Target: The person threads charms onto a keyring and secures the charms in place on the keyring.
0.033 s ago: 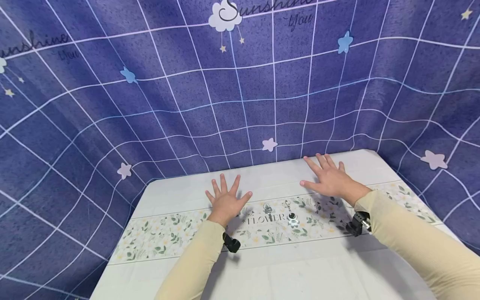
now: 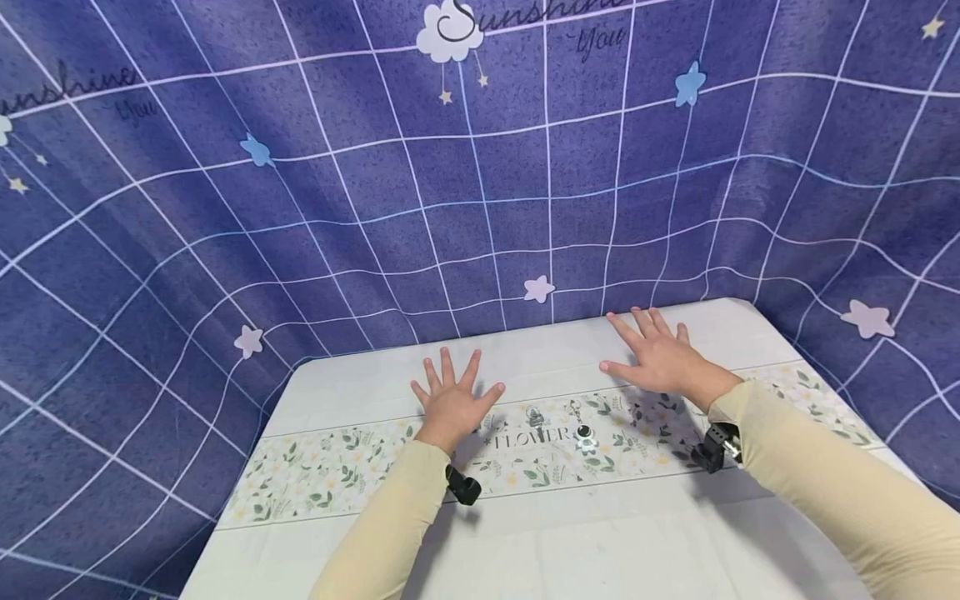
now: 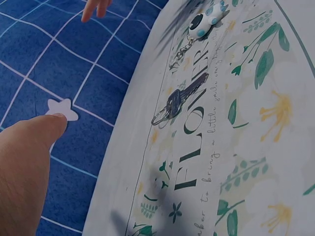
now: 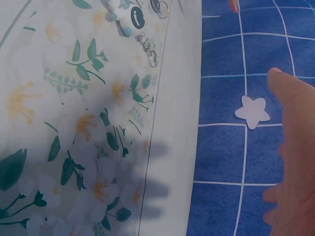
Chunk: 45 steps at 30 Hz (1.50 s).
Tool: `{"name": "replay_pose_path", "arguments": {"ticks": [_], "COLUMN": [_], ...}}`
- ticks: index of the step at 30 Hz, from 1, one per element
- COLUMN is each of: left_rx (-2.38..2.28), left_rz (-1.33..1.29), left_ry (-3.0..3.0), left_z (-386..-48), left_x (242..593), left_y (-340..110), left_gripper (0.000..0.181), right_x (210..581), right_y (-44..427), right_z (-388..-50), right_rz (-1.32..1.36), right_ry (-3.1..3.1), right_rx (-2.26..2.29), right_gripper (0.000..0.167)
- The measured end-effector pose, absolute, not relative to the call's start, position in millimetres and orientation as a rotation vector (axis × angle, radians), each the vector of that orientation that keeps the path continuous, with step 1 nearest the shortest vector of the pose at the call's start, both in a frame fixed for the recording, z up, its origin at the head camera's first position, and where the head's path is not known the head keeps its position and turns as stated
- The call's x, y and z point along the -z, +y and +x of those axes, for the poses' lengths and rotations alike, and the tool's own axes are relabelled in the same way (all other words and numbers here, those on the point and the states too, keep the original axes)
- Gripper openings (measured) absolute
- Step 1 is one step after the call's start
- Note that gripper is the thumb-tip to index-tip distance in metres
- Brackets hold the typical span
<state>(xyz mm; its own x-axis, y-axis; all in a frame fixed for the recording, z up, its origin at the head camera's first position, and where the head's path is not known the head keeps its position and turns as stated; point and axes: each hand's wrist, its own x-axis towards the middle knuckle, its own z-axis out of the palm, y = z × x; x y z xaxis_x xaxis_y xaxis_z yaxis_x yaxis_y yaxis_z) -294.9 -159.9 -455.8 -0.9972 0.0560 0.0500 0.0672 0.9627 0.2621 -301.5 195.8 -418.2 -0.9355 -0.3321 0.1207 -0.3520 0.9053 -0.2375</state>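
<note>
My left hand (image 2: 452, 407) is held over the table with its fingers spread, holding nothing. Farther right, my right hand (image 2: 663, 360) hovers with spread fingers, also bare. Between them on the printed cloth lie a small bunch of keys (image 3: 181, 98) on a ring and an astronaut keychain (image 2: 586, 438) with a dark visor and a short chain. The keys are nearer the left hand and the keychain sits just right of them. Both lie apart from the hands. In the right wrist view the keychain (image 4: 127, 15) shows at the top, with part of the key ring beside it.
A white tablecloth (image 2: 570, 533) with a floral band covers the table. Behind and at both sides hangs a blue gridded curtain (image 2: 495, 225) with stars, meeting the table's back edge. Each wrist carries a black strapped camera (image 2: 462, 487).
</note>
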Motion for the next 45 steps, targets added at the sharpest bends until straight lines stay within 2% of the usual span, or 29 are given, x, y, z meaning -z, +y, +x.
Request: {"name": "replay_pose_path", "arguments": {"ticks": [12,19,24,30,34,45], "left_rx": [0.446,0.639,0.725,0.851,0.909,0.926], "left_rz": [-0.110,-0.139,-0.125,-0.127,-0.119,-0.137], "left_ry": [-3.051,-2.917,-2.881,-2.829,-2.808,-2.805], "left_z": [-295.8,-295.4,-291.8,-285.5,-285.6,-286.5], "left_x": [464.3,481.1,495.0,503.0,510.3,523.7], "left_y": [-153.7,-142.7,-129.9,-116.1,-112.4,-109.6], "left_gripper": [0.086,0.070,0.050,0.029,0.024,0.016], "right_x": [428.7,453.1,484.8,519.5,527.2,528.3], "right_y": [186.8,169.2,157.1,148.7,144.0,140.1], "right_z": [-299.4,-306.1,-309.0,-309.0,-306.8,-301.2], "right_rz": [0.570,0.606,0.529,0.524,0.560,0.571], "right_ry": [-2.932,-2.782,-2.750,-2.692,-2.654,-2.736], "right_rx": [-0.522,-0.810,-1.015,-1.059,-1.031,-0.896], "right_gripper": [0.087,0.072,0.052,0.035,0.028,0.024]}}
